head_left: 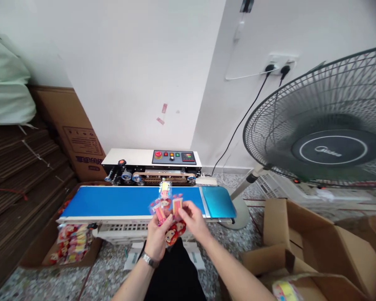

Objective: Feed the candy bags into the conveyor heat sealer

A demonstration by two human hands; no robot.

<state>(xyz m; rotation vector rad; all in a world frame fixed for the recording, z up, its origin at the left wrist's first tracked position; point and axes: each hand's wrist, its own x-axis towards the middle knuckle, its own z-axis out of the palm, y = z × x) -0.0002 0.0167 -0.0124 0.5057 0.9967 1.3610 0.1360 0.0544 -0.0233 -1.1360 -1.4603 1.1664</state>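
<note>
My left hand (pixel 156 241), with a metal watch on the wrist, is closed on a small clear packet (pixel 160 214) with pink and yellow contents. My right hand (pixel 194 221) pinches a similar packet (pixel 177 205) between thumb and fingers, close beside it. Red-haired cartoon faces (pixel 172 236) show at the lower ends of the packets; how many packets each hand has I cannot tell. Just beyond my hands, another clear packet (pixel 165 190) lies on the blue conveyor belt (pixel 119 201), by the sealing machine (pixel 131 156).
Filled packets (pixel 73 242) lie in a carton at lower left. Open cardboard boxes (pixel 307 234) stand at right, one with a packet (pixel 285 290) inside. A large fan (pixel 329 144) rises at right. Flattened cartons (pixel 21 184) are stacked at left.
</note>
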